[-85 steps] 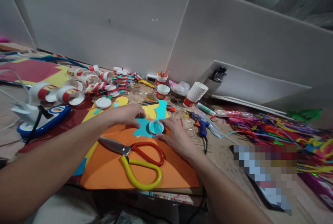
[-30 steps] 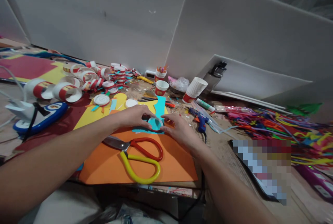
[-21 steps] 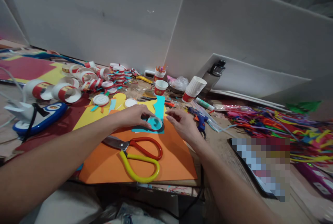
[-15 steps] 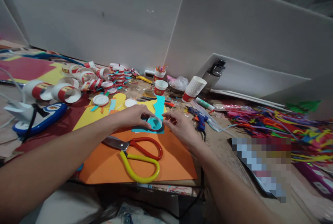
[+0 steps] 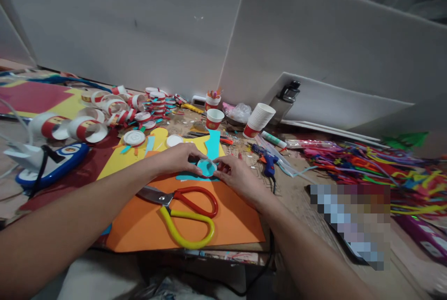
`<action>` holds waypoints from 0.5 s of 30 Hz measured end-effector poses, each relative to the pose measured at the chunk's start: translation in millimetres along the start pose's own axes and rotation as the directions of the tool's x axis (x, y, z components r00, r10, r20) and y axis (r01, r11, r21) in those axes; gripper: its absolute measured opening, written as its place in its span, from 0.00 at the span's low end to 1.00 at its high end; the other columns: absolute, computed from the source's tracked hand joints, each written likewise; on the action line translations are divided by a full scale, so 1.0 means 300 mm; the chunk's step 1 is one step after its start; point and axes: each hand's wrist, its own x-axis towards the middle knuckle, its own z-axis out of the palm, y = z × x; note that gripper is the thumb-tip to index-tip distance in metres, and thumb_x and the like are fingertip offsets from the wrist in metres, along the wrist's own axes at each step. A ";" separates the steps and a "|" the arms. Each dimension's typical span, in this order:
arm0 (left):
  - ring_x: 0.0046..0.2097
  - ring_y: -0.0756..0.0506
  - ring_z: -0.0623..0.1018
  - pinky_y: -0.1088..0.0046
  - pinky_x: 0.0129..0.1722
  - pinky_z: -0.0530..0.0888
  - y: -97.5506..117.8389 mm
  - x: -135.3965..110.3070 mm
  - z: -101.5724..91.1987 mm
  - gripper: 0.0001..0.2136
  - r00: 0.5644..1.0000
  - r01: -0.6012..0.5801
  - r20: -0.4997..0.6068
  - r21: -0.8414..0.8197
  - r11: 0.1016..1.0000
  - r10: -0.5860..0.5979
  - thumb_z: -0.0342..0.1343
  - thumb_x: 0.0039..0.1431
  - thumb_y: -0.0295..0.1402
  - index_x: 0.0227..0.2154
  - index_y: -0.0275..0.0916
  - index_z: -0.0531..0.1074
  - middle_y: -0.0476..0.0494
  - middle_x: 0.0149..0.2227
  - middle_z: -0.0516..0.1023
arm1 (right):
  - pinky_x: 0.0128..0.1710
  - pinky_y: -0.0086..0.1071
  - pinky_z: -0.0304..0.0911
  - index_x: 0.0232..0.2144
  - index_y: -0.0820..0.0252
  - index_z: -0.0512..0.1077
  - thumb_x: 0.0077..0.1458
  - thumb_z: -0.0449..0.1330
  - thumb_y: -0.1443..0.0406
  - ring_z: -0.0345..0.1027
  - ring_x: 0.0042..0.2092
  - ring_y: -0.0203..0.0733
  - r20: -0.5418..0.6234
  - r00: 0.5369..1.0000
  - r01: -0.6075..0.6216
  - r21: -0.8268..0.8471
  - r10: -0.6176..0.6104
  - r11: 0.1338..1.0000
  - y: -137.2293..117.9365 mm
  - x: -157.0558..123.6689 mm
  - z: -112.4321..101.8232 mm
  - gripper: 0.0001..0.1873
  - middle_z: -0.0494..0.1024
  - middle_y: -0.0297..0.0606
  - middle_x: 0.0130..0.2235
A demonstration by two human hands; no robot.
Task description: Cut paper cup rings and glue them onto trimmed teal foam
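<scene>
Between my hands is a small white paper ring (image 5: 206, 174), with turquoise showing inside it, over turquoise paper (image 5: 214, 143). My left hand (image 5: 183, 157) grips its left side between thumb and fingers. On the opposite side, the fingertips of my right hand (image 5: 234, 170) pinch the rim. Beneath lies an orange sheet (image 5: 139, 232). Large scissors (image 5: 166, 198) with a red and a yellow handle rest on it, close to me. Beyond my left forearm, a white disc (image 5: 174, 140) and a round cup-base piece (image 5: 134, 137) lie on yellow paper (image 5: 115, 160).
At the back stand a paper cup (image 5: 214, 119), a leaning stack of cups (image 5: 259, 121) and a bottle (image 5: 283, 102). A blue glue gun (image 5: 268, 163) lies right of my hand, before colourful pipe cleaners (image 5: 356, 165). Curled cup strips (image 5: 87, 128) fill the left.
My right fingertips have closed in on the ring's right side, and its opening looks slightly tilted. My left hand keeps its hold. The view has shifted slightly.
</scene>
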 end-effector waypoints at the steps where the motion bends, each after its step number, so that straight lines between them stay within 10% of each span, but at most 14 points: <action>1: 0.40 0.46 0.72 0.74 0.40 0.66 0.000 0.000 0.000 0.23 1.000 0.004 -0.001 -0.003 1.000 -0.004 0.62 0.50 0.45 0.49 0.46 0.77 0.45 0.39 0.76 | 0.32 0.29 0.61 0.42 0.62 0.75 0.53 0.62 0.67 0.67 0.31 0.36 -0.002 1.000 -0.004 0.015 0.004 1.000 0.000 0.000 0.001 0.12 0.75 0.36 0.31; 9: 0.43 0.44 0.74 0.73 0.40 0.67 -0.007 0.001 0.006 0.22 1.000 0.017 0.010 -0.042 0.999 -0.016 0.62 0.50 0.43 0.49 0.48 0.76 0.46 0.42 0.77 | 0.31 0.28 0.61 0.41 0.63 0.75 0.54 0.62 0.67 0.68 0.32 0.36 -0.010 0.999 -0.041 0.007 0.041 0.999 -0.020 -0.008 -0.019 0.11 0.77 0.37 0.33; 15: 0.42 0.45 0.74 0.73 0.41 0.67 0.001 0.000 0.003 0.21 1.000 -0.003 -0.001 -0.027 1.000 0.003 0.62 0.50 0.45 0.48 0.46 0.77 0.45 0.40 0.77 | 0.36 0.30 0.62 0.39 0.62 0.76 0.58 0.57 0.66 0.69 0.36 0.38 -0.221 0.975 -0.024 -0.034 0.016 0.999 -0.013 -0.006 -0.081 0.09 0.78 0.40 0.37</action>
